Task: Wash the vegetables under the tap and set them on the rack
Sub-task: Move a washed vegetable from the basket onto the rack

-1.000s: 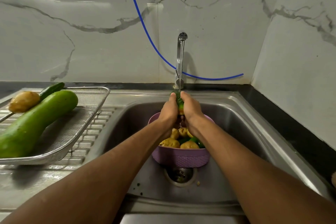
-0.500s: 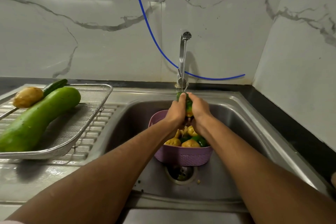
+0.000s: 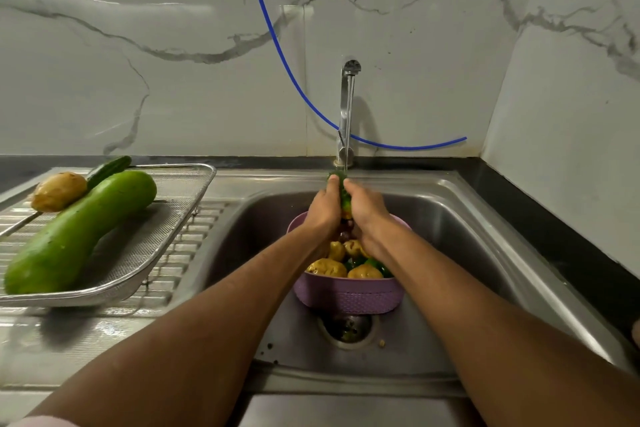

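Observation:
Under the running tap [image 3: 347,114], my left hand [image 3: 325,206] and my right hand [image 3: 365,210] together hold a small green vegetable [image 3: 344,191], fingers curled round it from both sides. Most of it is hidden between my palms. Below them a purple basket [image 3: 348,296] sits in the sink [image 3: 450,236] with potatoes [image 3: 327,267] and green vegetables inside. On the left drainboard a metal mesh rack [image 3: 156,236] carries a large green gourd [image 3: 76,236], a potato [image 3: 59,191] and a dark cucumber [image 3: 109,167].
A blue hose [image 3: 277,45] hangs along the marble wall behind the tap. The sink drain [image 3: 348,328] lies just in front of the basket. A black counter edge [image 3: 554,218] runs along the right side.
Both hands have stayed under the water stream rubbing the green vegetable, shifting slightly upward toward the tap. The rack's contents have not moved.

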